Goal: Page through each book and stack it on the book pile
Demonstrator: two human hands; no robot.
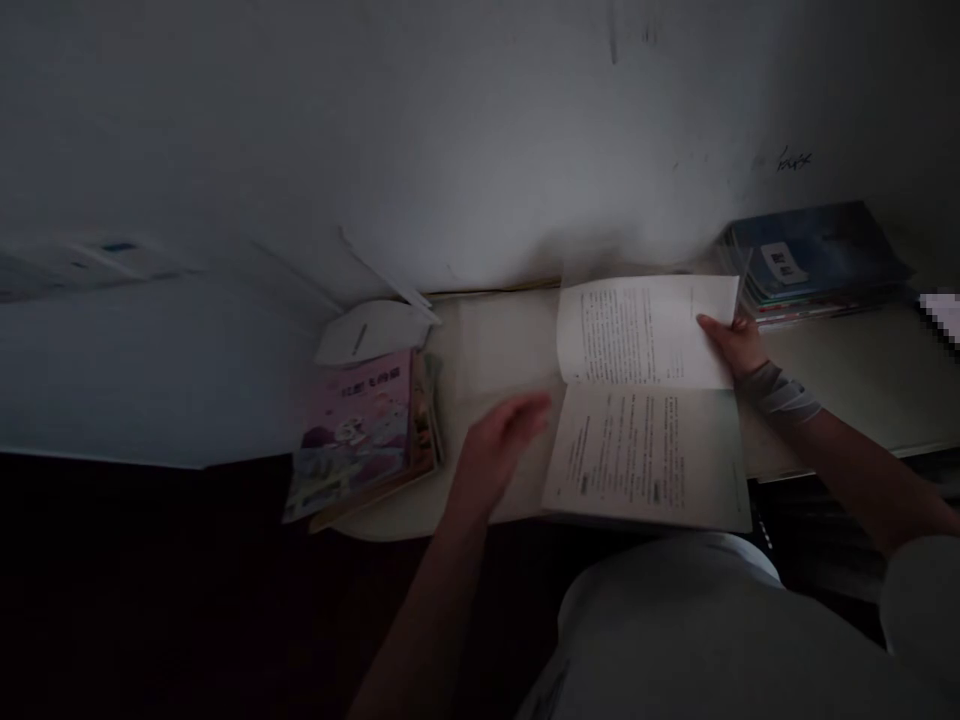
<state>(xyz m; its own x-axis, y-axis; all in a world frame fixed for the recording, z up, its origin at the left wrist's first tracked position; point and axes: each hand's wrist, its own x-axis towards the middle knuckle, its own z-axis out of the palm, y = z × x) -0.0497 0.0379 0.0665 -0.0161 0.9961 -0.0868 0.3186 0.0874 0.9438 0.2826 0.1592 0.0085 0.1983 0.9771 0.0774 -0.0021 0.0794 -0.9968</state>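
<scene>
A book (649, 450) lies spread at the table's front edge, its printed pages turned sideways to me. At its right edge my right hand (739, 345) grips the upper page, thumb on top of the paper and the other fingers mostly hidden behind it. A grey band wraps that wrist. My left hand (506, 440) hovers just left of the book, apart from it. Motion blurs its fingers, but they look loosely stretched with nothing in them.
A pink-covered book (360, 415) tops a pile at the table's left end, beside a white rounded object (375, 332). Dark-blue-covered books (821, 250) are stacked at the back right. A wall (465, 150) rises behind the pale table (465, 480).
</scene>
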